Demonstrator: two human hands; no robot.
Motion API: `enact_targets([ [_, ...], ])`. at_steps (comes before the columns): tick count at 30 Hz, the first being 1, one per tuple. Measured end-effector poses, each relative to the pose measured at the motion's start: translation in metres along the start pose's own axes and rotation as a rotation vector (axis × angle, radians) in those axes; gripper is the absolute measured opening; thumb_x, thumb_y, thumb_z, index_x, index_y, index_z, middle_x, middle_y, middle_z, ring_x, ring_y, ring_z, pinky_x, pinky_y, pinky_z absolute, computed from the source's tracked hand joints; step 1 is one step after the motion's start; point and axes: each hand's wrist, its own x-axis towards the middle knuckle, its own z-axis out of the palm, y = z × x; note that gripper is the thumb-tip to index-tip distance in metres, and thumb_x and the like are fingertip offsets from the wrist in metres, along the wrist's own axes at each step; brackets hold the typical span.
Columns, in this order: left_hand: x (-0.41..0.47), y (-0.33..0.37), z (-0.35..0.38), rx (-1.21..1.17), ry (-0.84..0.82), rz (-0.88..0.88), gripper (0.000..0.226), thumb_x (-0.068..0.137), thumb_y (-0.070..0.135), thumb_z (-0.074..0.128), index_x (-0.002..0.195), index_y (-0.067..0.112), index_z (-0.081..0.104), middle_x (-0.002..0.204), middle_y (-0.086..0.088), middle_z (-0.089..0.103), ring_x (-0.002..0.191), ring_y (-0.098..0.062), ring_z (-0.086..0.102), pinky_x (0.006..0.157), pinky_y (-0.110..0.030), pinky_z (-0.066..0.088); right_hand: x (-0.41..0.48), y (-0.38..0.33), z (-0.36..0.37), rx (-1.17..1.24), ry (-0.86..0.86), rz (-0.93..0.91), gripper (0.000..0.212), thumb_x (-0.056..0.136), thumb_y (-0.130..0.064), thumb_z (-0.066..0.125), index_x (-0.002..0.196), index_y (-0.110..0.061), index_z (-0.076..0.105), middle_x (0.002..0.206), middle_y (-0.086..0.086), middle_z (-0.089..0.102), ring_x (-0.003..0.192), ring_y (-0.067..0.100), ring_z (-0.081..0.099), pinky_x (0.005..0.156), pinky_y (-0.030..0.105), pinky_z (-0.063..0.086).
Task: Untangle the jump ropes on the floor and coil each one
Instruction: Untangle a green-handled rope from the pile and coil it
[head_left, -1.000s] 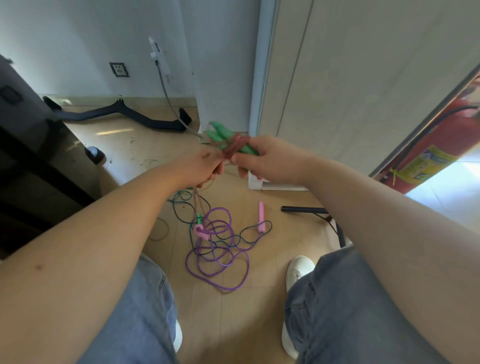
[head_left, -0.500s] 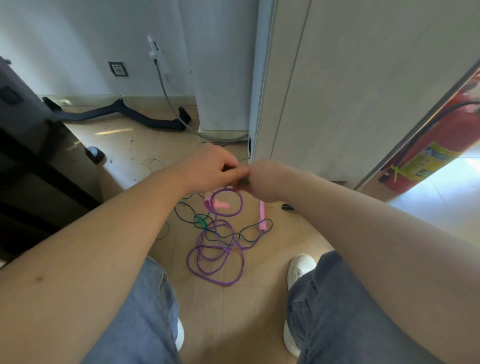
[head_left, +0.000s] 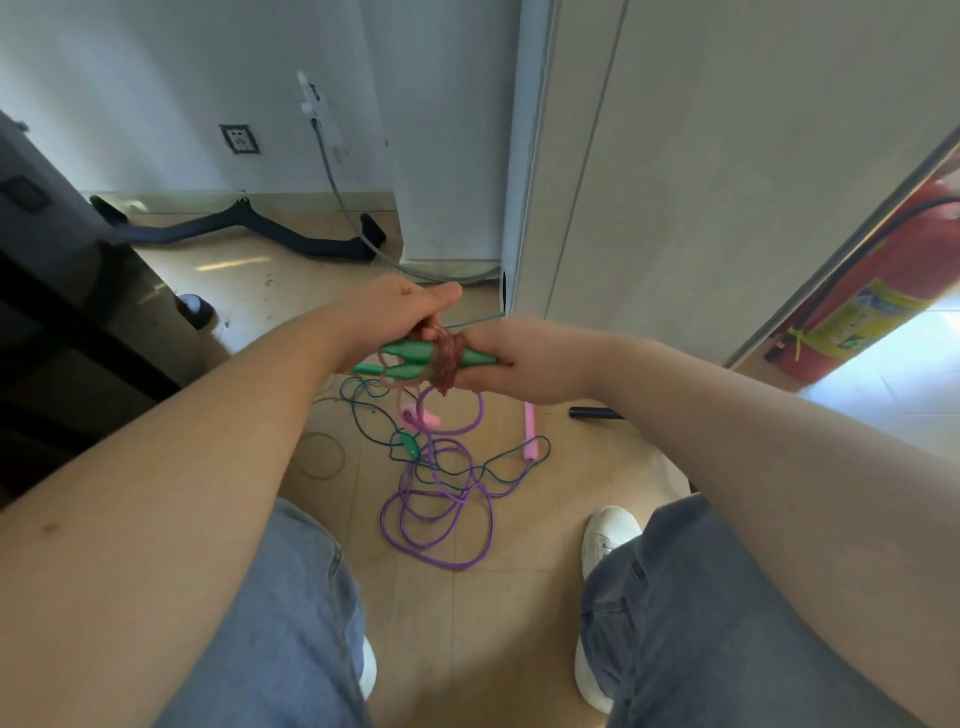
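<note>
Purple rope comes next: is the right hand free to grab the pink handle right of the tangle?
Probably not yet: the right hand grips the green handles wound with brownish rope. The pink handle lies exposed on the floor below.

Both arms are bare, the left forearm (head_left: 208, 467) and the right forearm (head_left: 753, 441) alike, and the left hand (head_left: 395, 312) and right hand (head_left: 524, 364) are bare too. A small round mark (head_left: 51, 529) shows on the left forearm. The legs are in loose denim jeans (head_left: 701, 623), blue-grey, looking paler on the left leg, with stitched seams showing on both. The feet wear white shoes with rounded toes: the right shoe (head_left: 608, 535) shows in large part, the left shoe (head_left: 368, 670) only as a sliver
</note>
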Motion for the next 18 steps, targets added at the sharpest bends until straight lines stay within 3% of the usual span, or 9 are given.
enact_targets([
  [2, -0.001, -0.002, -0.003, -0.019, -0.051, -0.022, 0.048, 0.099, 0.046, 0.052, 0.065, 0.014, 0.060, 0.062, -0.003, 0.059, 0.059, -0.017, 0.055, 0.071, -0.028, 0.048, -0.002, -0.003, -0.003, 0.078, 0.043, -0.010, 0.024, 0.101, -0.040, 0.056, 0.117, -0.024, 0.063, 0.099, -0.003, 0.069, 0.092, 0.014, 0.064, 0.086, 0.033, 0.052],
  [4, -0.003, -0.005, -0.005, -0.014, -0.040, -0.063, 0.030, 0.103, 0.023, 0.050, 0.074, 0.017, 0.056, 0.068, -0.002, 0.056, 0.062, -0.014, 0.051, 0.062, -0.016, 0.046, -0.005, -0.007, -0.007, 0.171, 0.103, -0.032, 0.014, 0.101, -0.035, 0.056, 0.110, -0.027, 0.063, 0.094, -0.005, 0.069, 0.081, 0.009, 0.063, 0.077, 0.027, 0.053],
  [6, -0.002, -0.008, -0.003, -0.043, 0.036, -0.103, 0.032, 0.105, 0.010, 0.041, 0.075, 0.017, 0.050, 0.063, 0.001, 0.048, 0.059, -0.014, 0.045, 0.058, -0.014, 0.047, -0.006, -0.011, -0.009, 0.265, 0.188, -0.018, 0.007, 0.102, -0.033, 0.055, 0.097, -0.034, 0.060, 0.085, -0.009, 0.067, 0.069, 0.005, 0.060, 0.068, 0.023, 0.053],
  [9, 0.002, -0.008, -0.001, -0.078, 0.024, -0.091, 0.042, 0.108, 0.035, 0.035, 0.079, 0.012, 0.053, 0.052, 0.006, 0.042, 0.046, -0.012, 0.036, 0.060, -0.031, 0.052, -0.001, -0.010, -0.011, 0.237, 0.345, 0.093, 0.013, 0.102, -0.036, 0.053, 0.091, -0.031, 0.059, 0.084, -0.004, 0.068, 0.066, 0.009, 0.057, 0.062, 0.025, 0.046],
  [11, 0.001, -0.006, 0.002, -0.071, -0.001, -0.058, 0.048, 0.106, 0.047, 0.034, 0.080, 0.014, 0.055, 0.057, 0.004, 0.040, 0.046, -0.010, 0.033, 0.052, -0.028, 0.044, 0.003, -0.006, -0.012, 0.138, 0.409, 0.197, 0.017, 0.102, -0.039, 0.050, 0.093, -0.025, 0.057, 0.080, -0.001, 0.063, 0.065, 0.014, 0.055, 0.056, 0.028, 0.040],
  [14, 0.001, -0.006, 0.008, 0.056, -0.012, -0.005, 0.043, 0.106, 0.044, 0.039, 0.077, 0.016, 0.054, 0.069, 0.000, 0.050, 0.050, -0.012, 0.040, 0.045, -0.023, 0.038, 0.011, 0.000, -0.010, 0.008, 0.458, 0.329, 0.020, 0.103, -0.041, 0.045, 0.099, -0.024, 0.054, 0.075, -0.002, 0.055, 0.068, 0.021, 0.056, 0.055, 0.031, 0.037],
  [18, 0.000, -0.005, 0.016, 0.189, -0.109, 0.003, 0.027, 0.105, 0.033, 0.045, 0.087, 0.019, 0.060, 0.074, -0.001, 0.062, 0.058, -0.015, 0.057, 0.049, -0.022, 0.050, 0.014, 0.010, -0.009, -0.274, 0.405, 0.498, 0.014, 0.100, -0.028, 0.045, 0.102, -0.019, 0.056, 0.088, 0.005, 0.057, 0.078, 0.031, 0.057, 0.064, 0.035, 0.046],
])
